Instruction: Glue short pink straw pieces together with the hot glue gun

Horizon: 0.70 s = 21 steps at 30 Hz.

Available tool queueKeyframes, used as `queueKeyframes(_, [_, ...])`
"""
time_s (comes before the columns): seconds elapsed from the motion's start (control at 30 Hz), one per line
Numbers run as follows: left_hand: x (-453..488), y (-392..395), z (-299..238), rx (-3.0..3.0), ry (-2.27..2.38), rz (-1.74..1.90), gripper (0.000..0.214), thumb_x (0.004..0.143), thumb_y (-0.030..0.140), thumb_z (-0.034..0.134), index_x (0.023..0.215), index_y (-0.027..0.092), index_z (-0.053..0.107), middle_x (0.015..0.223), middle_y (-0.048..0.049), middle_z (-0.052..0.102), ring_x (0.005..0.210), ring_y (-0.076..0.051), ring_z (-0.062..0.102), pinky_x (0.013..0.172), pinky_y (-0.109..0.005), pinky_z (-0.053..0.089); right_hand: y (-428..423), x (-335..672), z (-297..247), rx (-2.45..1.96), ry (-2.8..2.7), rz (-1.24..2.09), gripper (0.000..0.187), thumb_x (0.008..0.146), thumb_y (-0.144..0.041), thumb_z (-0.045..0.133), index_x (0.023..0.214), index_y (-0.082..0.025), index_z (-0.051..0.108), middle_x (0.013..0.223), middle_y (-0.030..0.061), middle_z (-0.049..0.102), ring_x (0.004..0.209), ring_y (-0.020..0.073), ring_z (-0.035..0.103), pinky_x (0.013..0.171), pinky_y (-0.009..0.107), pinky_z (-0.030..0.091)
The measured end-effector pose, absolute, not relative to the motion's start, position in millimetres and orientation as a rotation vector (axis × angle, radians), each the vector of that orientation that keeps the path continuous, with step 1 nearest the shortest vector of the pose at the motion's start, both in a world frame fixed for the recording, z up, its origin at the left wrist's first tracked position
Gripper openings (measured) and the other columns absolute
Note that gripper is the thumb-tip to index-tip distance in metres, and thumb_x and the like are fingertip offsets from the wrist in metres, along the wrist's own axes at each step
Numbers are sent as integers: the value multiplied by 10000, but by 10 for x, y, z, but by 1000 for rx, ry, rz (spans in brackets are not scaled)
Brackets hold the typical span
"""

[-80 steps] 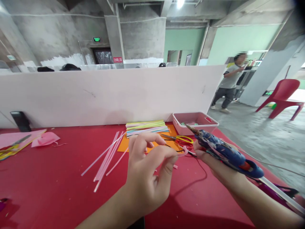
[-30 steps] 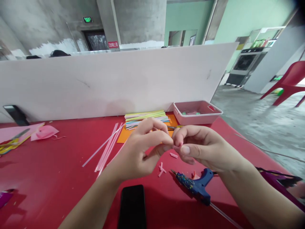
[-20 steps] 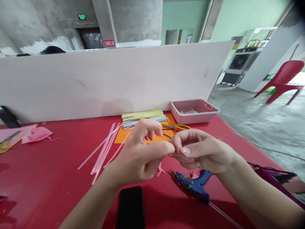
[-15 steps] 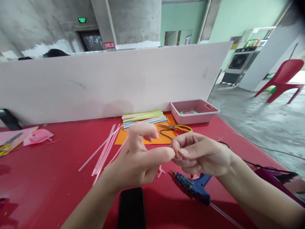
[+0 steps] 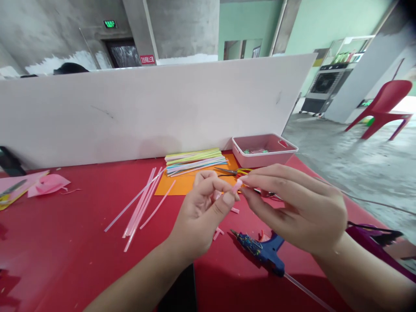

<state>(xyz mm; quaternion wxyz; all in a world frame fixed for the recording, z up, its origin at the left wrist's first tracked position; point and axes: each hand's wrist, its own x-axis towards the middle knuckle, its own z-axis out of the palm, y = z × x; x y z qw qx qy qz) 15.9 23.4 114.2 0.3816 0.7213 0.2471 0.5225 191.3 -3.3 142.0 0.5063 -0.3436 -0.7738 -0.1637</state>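
No text reads clearly: the green exit sign [image 5: 109, 24] on the concrete wall [image 5: 74, 41] and the pillar [image 5: 138, 26]'s white-lettered red sign [image 5: 147, 59] are blurred.

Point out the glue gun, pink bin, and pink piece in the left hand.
Glue gun [image 5: 268, 255]: head view, middle of blue body.
Pink bin [image 5: 264, 160]: head view, front wall.
Pink piece [image 5: 237, 185]: head view, exposed end.

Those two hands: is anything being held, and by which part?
The left hand pinches a small pink piece by its lower end; whether the right hand also grips it, I can't tell.
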Motion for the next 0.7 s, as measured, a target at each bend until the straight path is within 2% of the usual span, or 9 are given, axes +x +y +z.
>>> queueKeyframes(0.17, [190, 156, 1127, 1767, 600, 1274, 289, 972, 463, 539, 831, 217, 595, 833, -25, 431, 747, -153, 458, 599, -268, 486, -56, 1880, 1436, -804, -1846, -497, 165, 813, -70, 682, 886, -217, 696, 781, 22, 757, 691, 133, 709, 673, 231, 605])
queueKeyframes(0.43, [239, 120, 1095, 1646, 554, 1229, 327, 931, 529, 578, 830, 219, 577, 874, -19, 431, 695, -125, 435, 589, -259, 477, -122, 1916, 1485, -832, -1837, -580, 182, 820, -91, 689, 894, -257, 676, 768, 10, 757, 669, 142, 708, 651, 238, 600])
queueKeyframes(0.6, [252, 84, 1059, 1535, 432, 1168, 320, 925, 494, 613, 800, 210, 532, 848, -10, 421, 686, -121, 425, 572, -245, 423, -128, 1919, 1477, -786, -1916, -530, 151, 828, -87, 677, 870, -232, 675, 751, 12, 756, 659, 127, 706, 670, 216, 596])
queueKeyframes(0.7, [252, 52, 1028, 1454, 366, 1131, 311, 926, 468, 628, 791, 203, 538, 847, -6, 405, 714, -124, 417, 621, -251, 411, -147, 1914, 1480, -759, -1907, -543, 151, 823, -74, 665, 823, -225, 668, 726, 2, 736, 639, 116, 694, 650, 209, 591])
